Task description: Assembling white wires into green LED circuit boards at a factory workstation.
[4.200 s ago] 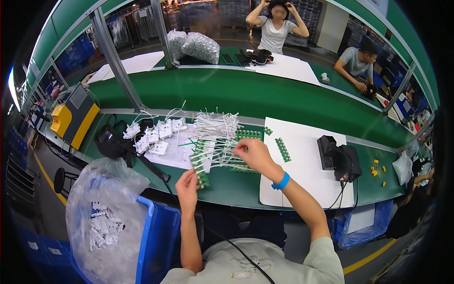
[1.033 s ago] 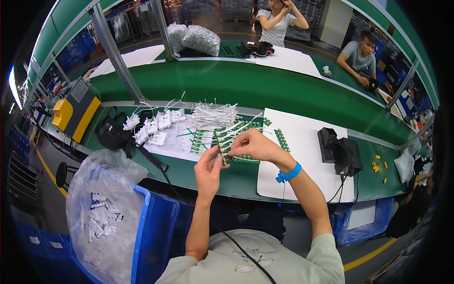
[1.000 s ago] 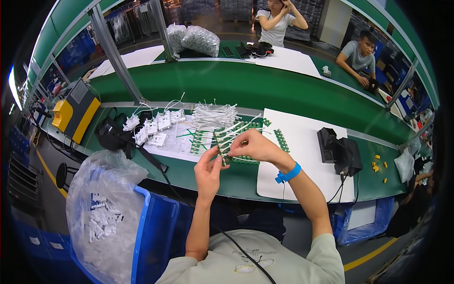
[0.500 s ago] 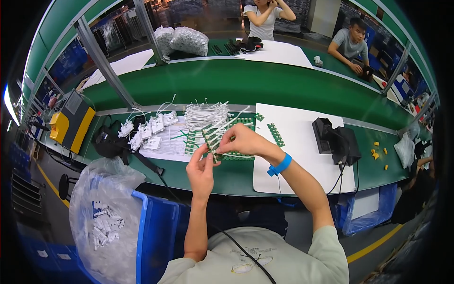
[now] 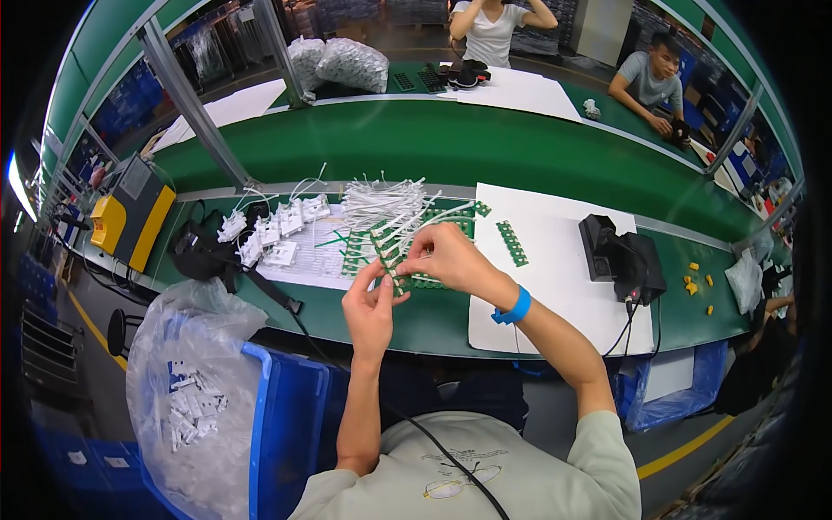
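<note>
My left hand (image 5: 369, 314) is closed on the near end of a narrow green circuit board strip (image 5: 387, 253), held tilted above the bench. White wires run off the strip toward the upper right. At the strip's near end, my right hand (image 5: 452, 260) has thumb and forefinger pinched together; what lies between the fingertips is hidden. A blue band (image 5: 514, 307) circles the right wrist. Beneath and behind the hands lie more green circuit boards (image 5: 355, 251). Beyond them is a heap of white wires (image 5: 381, 201). Another green board strip (image 5: 512, 243) rests on white sheeting to the right.
White plastic housings (image 5: 282, 227) with wires sit left of the boards. A black device (image 5: 620, 258) stands on the white sheet (image 5: 555, 303), beside several yellow pieces (image 5: 691, 284). A blue bin (image 5: 290, 416) with a plastic bag is at lower left. Two people sit across the bench.
The whole view has shifted slightly. Both hands stay together at the strip, with the pinching right fingers only slightly moved.
</note>
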Motion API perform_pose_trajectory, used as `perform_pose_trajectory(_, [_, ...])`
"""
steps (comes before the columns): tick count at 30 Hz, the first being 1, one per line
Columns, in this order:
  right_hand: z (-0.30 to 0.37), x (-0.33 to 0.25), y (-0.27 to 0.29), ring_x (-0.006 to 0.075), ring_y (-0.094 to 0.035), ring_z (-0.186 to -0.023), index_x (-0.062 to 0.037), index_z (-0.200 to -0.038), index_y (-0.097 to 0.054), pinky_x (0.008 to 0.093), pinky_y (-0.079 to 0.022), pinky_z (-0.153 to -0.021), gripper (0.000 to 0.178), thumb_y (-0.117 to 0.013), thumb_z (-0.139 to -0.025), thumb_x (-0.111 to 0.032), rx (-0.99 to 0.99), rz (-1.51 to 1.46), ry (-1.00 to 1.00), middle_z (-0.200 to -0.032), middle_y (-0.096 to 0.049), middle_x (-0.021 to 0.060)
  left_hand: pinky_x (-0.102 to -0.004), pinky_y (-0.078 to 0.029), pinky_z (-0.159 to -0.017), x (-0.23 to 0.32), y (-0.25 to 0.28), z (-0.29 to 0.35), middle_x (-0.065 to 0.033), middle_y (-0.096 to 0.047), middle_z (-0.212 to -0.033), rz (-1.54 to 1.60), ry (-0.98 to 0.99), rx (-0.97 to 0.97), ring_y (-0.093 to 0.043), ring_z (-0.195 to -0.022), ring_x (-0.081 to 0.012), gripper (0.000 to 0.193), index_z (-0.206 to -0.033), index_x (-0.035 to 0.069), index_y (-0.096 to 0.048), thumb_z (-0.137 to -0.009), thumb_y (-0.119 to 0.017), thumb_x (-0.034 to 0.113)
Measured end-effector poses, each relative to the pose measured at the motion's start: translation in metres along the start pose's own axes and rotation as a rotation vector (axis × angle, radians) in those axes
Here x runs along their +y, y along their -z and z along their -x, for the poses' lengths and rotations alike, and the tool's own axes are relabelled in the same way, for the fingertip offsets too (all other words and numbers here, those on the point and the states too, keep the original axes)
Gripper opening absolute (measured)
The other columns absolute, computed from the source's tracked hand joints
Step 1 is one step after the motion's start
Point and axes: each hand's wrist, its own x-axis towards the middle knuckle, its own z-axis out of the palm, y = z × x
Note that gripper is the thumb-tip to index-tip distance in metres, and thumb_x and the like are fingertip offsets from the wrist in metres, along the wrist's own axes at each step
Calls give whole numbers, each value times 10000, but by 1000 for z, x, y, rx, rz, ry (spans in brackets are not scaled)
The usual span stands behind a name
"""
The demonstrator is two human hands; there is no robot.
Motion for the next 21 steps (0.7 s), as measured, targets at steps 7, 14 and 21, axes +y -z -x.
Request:
perform_pose_trajectory(7, [-11,29,-49,262,-650,-635,-11,-749,-707,380,-493,-597,280,-833,-773,-260,28,161,49,-682,-676,123,-364,-644,-778,-34,43,1,-154,-660,-1161,71,146,7,-676,-1004,-196,357,-1365,-51,-501,-1019,-534,28])
perform_pose_trajectory(14, [-82,37,-52,332,-680,-663,-41,-724,-723,435,-523,-609,318,-749,-839,-336,241,265,51,-698,-697,144,-346,-632,-744,-39,115,26,-185,-679,-1163,38,129,350,-717,-995,-265,387,-1398,-51,-459,-1026,-496,48])
perform_pose_trajectory(21, [-218,155,-44,404,-637,-1017,-9,-915,-715,518,-497,-833,234,-711,-814,-220,419,605,-71,-1030,-657,221,-333,-635,-713,-31,113,29,-181,-686,-1151,123,148,402,-724,-960,-250,394,-1394,-50,-449,-1026,-519,72])
